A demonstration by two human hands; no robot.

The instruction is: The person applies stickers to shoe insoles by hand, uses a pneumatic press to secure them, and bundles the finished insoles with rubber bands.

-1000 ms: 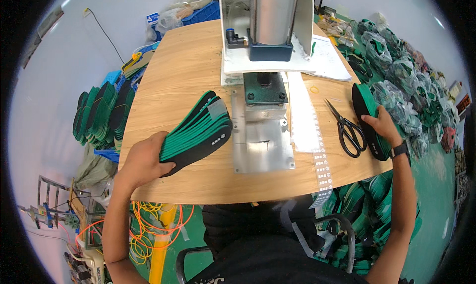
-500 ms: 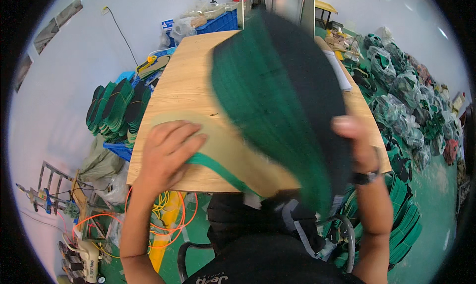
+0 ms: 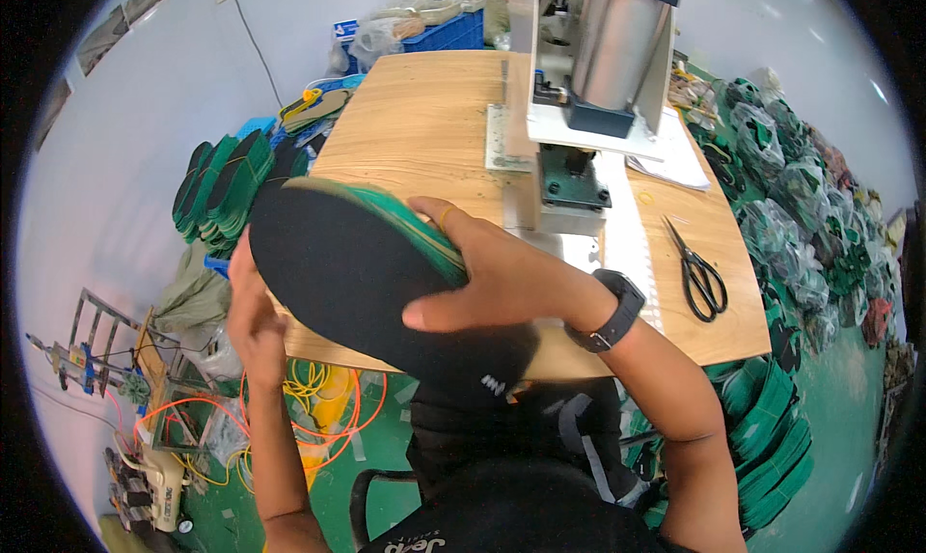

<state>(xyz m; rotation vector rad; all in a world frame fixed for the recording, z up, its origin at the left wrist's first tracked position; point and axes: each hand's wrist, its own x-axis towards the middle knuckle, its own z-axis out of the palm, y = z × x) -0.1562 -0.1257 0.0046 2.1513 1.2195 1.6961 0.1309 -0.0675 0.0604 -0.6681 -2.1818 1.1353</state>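
A stack of insoles (image 3: 357,263) stands tilted over the table's near left part, its flat black face toward me and thin green and beige edges along the far side. My right hand (image 3: 492,268) grips it from the right, thumb on the black face and fingers over the layered edge. A dark watch (image 3: 617,312) is on that wrist. My left hand (image 3: 256,312) holds the stack's left edge, with its fingertips partly hidden behind the insoles.
A press with a metal cylinder (image 3: 612,51) stands on the wooden table (image 3: 415,99). Black-handled scissors (image 3: 699,273) lie at right, near papers (image 3: 675,157). More insole stacks (image 3: 227,186) sit at left; bagged green pieces (image 3: 791,186) pile up on the right.
The blurred stack has moved left and down from the right, uncovering the press and scissors. My right hand came with it, and my left hand shifted from the beige insole to the stack's left edge.
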